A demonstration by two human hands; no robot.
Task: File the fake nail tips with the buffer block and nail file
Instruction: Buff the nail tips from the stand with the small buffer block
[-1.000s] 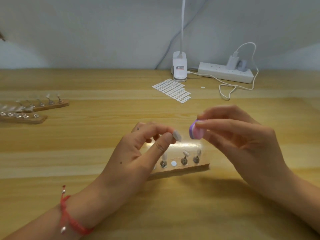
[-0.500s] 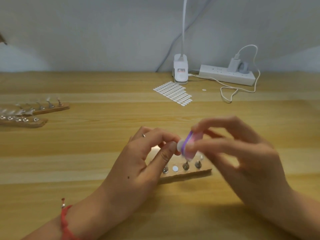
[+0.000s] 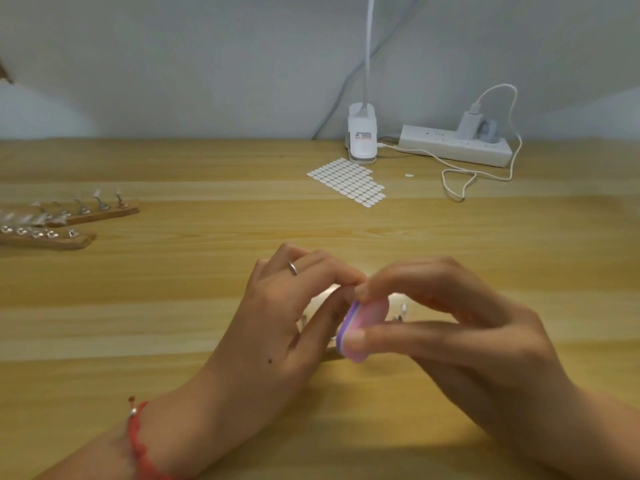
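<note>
Fingers of right hand [image 3: 478, 341] pinch pink-purple buffer block [image 3: 367, 315] — left hand [image 3: 284, 317] fingers curled against it, hold unclear.

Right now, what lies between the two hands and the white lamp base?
Head view: a sheet of small white stickers, flat on the table.

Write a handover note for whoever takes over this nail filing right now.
Left hand: thumb and forefinger pinched against the buffer block, evidently on a nail tip that the fingers hide.
Right hand: grips the buffer block at that pinch.
Things: working stand lies under the hands, mostly hidden; two other stands with tips lie at far left. No nail file in view.
Done: cannot tell how many tips are filed.
To do: finish this tip, likely reseat it, do the rest, then the file.
</note>
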